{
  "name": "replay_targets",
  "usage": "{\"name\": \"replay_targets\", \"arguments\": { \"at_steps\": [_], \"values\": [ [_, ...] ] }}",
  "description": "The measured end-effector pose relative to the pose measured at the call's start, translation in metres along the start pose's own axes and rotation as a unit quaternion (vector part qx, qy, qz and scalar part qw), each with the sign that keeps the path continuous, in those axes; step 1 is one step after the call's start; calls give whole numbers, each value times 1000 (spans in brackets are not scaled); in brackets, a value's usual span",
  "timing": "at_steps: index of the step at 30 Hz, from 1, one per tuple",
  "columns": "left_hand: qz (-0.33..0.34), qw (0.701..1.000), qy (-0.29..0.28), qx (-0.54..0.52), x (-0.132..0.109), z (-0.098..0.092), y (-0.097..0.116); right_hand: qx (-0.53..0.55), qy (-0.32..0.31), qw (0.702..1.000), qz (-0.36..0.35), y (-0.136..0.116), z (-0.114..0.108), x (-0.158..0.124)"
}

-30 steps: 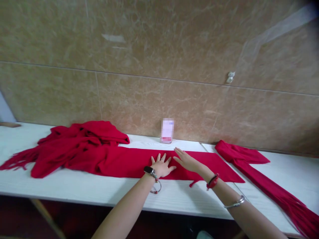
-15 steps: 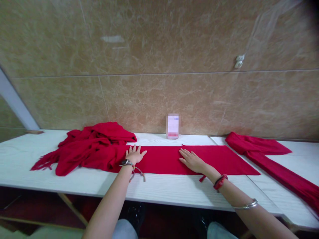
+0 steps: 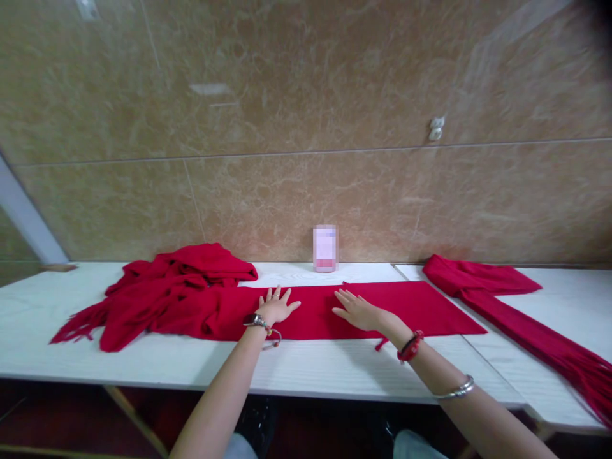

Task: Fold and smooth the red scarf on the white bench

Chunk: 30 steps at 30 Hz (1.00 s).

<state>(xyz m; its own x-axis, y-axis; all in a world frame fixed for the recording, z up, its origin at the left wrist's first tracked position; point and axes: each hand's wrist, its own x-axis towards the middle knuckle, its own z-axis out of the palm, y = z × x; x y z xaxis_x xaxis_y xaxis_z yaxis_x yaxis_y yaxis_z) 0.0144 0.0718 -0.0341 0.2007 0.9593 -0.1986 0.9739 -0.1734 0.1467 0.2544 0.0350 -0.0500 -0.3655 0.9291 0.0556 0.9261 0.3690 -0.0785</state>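
A red fringed scarf [image 3: 306, 322] lies across the white tabletop. Its right part is flat and smooth with a slanted right end, while its left part is bunched into a loose heap with tassels at the far left. On the flat part, near the heap, my left hand [image 3: 276, 310] rests palm down with fingers spread. My right hand [image 3: 359, 312] is farther right over the same flat stretch, palm down and fingers extended. Neither hand grips the cloth. A second red piece of fringed cloth [image 3: 502, 306] lies folded at an angle to the right.
A pixelated upright box-like object [image 3: 326, 248] stands against the marbled wall [image 3: 306, 185] behind the scarf. The white table [image 3: 306, 370] runs the full width, with a seam at the right. A small white figure [image 3: 437, 128] is on the wall.
My left hand has slid right along the flat cloth, closer to my right hand. My right hand stays over nearly the same part of the scarf. The camera view has shifted slightly.
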Motion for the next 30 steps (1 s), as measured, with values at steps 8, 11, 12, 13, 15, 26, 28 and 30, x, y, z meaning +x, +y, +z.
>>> {"name": "replay_targets", "arguments": {
  "at_steps": [8,11,12,13,15,26,28,30],
  "values": [
    [-84,996,26,-6,6,0,-27,-1,28,995,-99,-68,-1,55],
    [-95,995,10,-4,5,-2,-22,-16,5,994,-107,-75,8,80],
    [-98,995,4,-3,5,-2,-21,-20,0,993,-112,-74,11,85],
    [-100,995,-1,-2,5,-3,-21,-25,-3,993,-119,-69,13,88],
    [-100,995,-6,-2,5,-4,-21,-42,-1,991,-127,-54,18,87],
    [-81,996,16,-21,6,-1,-27,-93,4,995,36,105,32,26],
    [-81,996,24,-25,6,0,-28,-72,-10,994,84,127,32,17],
    [-80,996,30,-27,7,1,-29,-53,-21,990,127,145,31,7]
  ]
}}
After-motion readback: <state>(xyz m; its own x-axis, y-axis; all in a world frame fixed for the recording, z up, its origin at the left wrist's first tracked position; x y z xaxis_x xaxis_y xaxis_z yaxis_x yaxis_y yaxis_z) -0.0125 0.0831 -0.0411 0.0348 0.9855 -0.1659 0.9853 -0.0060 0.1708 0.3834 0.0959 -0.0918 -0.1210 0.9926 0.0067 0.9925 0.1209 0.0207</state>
